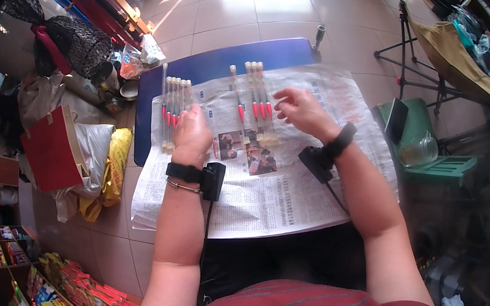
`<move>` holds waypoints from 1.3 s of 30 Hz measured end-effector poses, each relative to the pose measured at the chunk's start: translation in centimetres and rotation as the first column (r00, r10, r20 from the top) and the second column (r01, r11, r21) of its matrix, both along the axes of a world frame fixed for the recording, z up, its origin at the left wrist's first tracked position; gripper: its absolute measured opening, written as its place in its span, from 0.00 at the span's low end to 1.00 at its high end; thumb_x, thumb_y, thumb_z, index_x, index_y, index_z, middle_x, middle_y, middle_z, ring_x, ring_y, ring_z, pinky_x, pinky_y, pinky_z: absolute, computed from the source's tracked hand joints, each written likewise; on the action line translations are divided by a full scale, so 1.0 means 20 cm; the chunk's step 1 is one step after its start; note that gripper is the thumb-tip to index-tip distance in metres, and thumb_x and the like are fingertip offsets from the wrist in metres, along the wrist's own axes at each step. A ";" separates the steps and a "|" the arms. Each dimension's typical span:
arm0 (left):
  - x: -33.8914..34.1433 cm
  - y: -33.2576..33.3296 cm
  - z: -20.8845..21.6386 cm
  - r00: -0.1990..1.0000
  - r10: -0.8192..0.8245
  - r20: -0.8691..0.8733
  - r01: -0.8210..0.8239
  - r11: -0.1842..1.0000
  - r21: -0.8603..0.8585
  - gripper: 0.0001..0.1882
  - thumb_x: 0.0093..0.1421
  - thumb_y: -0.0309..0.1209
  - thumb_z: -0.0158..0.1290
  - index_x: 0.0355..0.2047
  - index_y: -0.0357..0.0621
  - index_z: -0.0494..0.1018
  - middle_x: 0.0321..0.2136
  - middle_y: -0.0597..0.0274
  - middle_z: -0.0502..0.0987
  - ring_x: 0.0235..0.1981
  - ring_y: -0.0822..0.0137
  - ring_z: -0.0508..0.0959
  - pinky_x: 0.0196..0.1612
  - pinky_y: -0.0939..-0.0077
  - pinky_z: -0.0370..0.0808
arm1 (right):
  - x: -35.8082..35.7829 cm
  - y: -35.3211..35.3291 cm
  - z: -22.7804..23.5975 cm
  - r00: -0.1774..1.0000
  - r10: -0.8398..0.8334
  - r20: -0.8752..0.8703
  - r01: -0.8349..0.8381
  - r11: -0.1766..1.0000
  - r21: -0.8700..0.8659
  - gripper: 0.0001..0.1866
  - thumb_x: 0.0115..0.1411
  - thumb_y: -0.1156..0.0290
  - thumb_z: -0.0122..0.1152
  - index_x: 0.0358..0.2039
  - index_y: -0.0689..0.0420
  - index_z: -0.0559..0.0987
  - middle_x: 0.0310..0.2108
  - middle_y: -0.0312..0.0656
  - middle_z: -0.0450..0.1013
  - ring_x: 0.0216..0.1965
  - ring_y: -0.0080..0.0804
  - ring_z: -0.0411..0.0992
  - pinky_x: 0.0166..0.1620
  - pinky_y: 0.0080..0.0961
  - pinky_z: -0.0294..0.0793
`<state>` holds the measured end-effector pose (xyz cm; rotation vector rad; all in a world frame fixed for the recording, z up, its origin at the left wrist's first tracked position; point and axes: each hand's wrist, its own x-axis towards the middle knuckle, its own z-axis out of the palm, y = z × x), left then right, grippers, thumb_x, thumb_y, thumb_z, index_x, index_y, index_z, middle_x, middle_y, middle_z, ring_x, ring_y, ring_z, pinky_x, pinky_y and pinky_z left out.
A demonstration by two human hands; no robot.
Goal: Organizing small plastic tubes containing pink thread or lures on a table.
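Several clear tubes with pale caps, each with a red fishing float inside, lie in two groups on newspaper [188, 207]. My left hand [194, 132] rests over the right side of the left group of float tubes [169, 103]. Its fingers look closed, but their tips are hidden, and I cannot tell whether they grip a tube. My right hand [306, 113] hovers just right of the other float tubes [257, 96], with fingers bent and apart and nothing visible in them. One tube [238, 90] lies slightly left of its neighbours in that group.
The newspaper covers a blue table [228, 48]. A green stool [408, 112] with a clear jar [419, 152] stands at the right. Beyond it is a tan folding seat [449, 62]. Bags and a red box [55, 149] crowd the floor at the left.
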<state>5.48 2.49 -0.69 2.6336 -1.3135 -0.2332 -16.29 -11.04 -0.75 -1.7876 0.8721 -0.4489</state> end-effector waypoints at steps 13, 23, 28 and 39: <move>-0.11 -0.05 0.08 0.575 -0.280 -0.769 0.008 0.942 -0.336 0.34 0.55 0.26 0.61 0.59 0.29 0.60 0.38 0.55 0.76 0.35 0.71 0.78 0.34 0.80 0.78 | 0.00 0.05 0.07 0.995 0.089 0.046 -0.093 0.990 0.103 0.12 0.61 0.76 0.52 0.43 0.67 0.77 0.32 0.45 0.78 0.32 0.27 0.78 0.35 0.23 0.78; -0.20 -0.06 0.10 0.274 -0.350 -0.896 -0.074 0.921 -0.383 0.23 0.58 0.30 0.60 0.50 0.30 0.67 0.38 0.55 0.77 0.36 0.70 0.79 0.36 0.79 0.79 | 0.02 0.14 0.12 0.938 0.347 -0.012 -0.344 0.932 0.112 0.14 0.59 0.65 0.64 0.37 0.65 0.77 0.31 0.42 0.78 0.31 0.23 0.77 0.34 0.20 0.78; -0.15 -0.08 0.08 0.304 -0.323 -0.896 -0.118 0.921 -0.372 0.13 0.63 0.36 0.55 0.39 0.37 0.73 0.30 0.62 0.78 0.31 0.74 0.79 0.33 0.82 0.78 | 0.02 0.12 0.14 0.909 0.412 0.069 -0.418 0.898 0.141 0.13 0.59 0.66 0.63 0.35 0.65 0.77 0.28 0.41 0.77 0.28 0.24 0.76 0.33 0.20 0.78; -0.11 -0.07 0.12 0.251 -0.359 -0.899 -0.394 0.810 -0.433 0.12 0.64 0.39 0.54 0.36 0.42 0.75 0.29 0.65 0.79 0.29 0.77 0.78 0.32 0.84 0.75 | 0.01 0.11 0.14 0.774 0.614 0.153 -0.631 0.731 0.262 0.16 0.62 0.65 0.60 0.42 0.65 0.76 0.30 0.39 0.76 0.31 0.23 0.74 0.38 0.21 0.75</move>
